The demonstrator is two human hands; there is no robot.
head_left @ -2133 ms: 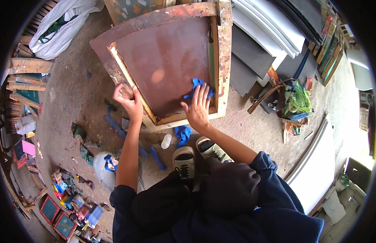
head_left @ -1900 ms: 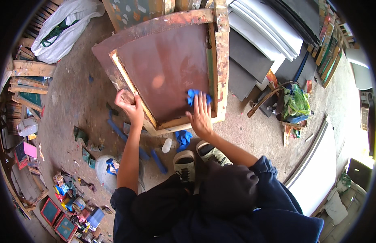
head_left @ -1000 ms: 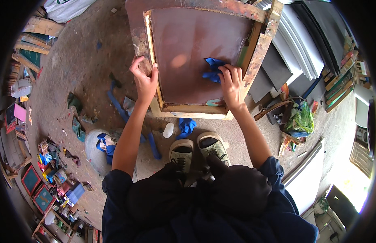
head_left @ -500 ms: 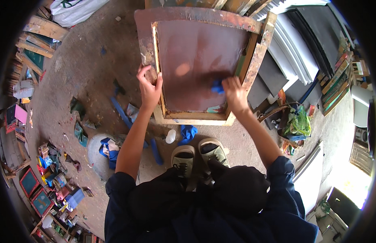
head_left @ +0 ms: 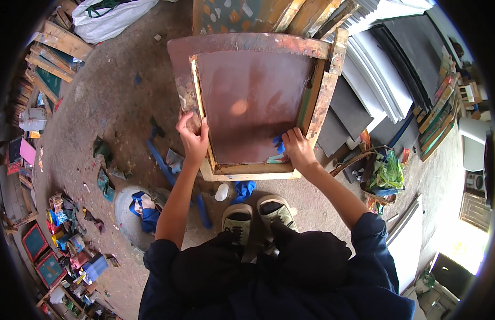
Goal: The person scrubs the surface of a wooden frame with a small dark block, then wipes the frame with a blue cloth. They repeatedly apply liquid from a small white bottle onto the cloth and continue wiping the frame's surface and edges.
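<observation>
A paint-stained wooden frame (head_left: 323, 109) with a brown, glossy screen panel (head_left: 258, 90) stretched inside it stands in front of me. My left hand (head_left: 194, 140) is closed round its left side rail, thumb on the inner edge. In the panel's lower right corner, my right hand (head_left: 302, 150) pinches a crumpled blue cloth (head_left: 279, 144) against the surface. Beside the cloth is a pale turquoise patch (head_left: 275, 159). A dark, wet-looking smear spreads across the lower panel.
On the floor by my shoes lie a white plastic cup-like container (head_left: 222, 192) and a blue rag (head_left: 243, 191). A grey bucket (head_left: 123, 213) with cloth stands left. White and black sheets (head_left: 383, 69) lean at right, near a basket with a green bag (head_left: 389, 173).
My right hand has moved slightly down and left with the blue cloth, into the panel's lower corner. The frame sits lower in view; my left hand keeps its hold.
</observation>
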